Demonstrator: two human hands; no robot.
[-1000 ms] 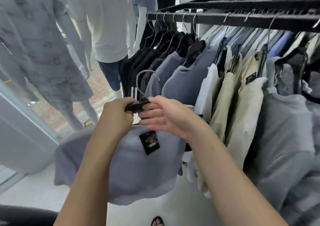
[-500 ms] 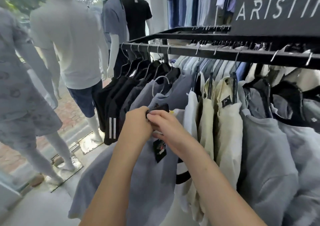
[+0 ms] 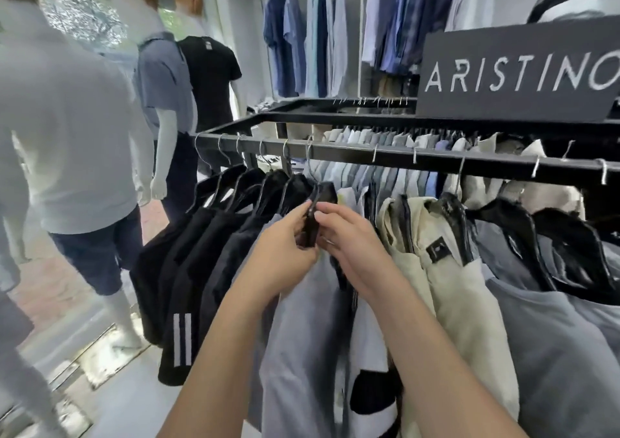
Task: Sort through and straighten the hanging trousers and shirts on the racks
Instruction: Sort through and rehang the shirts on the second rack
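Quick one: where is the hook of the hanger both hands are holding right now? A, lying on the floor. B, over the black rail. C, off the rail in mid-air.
B: the hook is looped over the black rail, while the left hand and right hand pinch the hanger below.

The rack rail (image 3: 436, 161) looks like matt black metal, and thin bright wire hooks (image 3: 375, 153) hang over it with a silvery shine. The hangers (image 3: 585, 256) are glossy black plastic that catches the light. Soft matt cloth makes up the black trousers (image 3: 188, 290), the grey garment (image 3: 302, 337) and the cream shirts (image 3: 466, 310). The sign (image 3: 516, 72) is a smooth, matt dark board with pale lettering.
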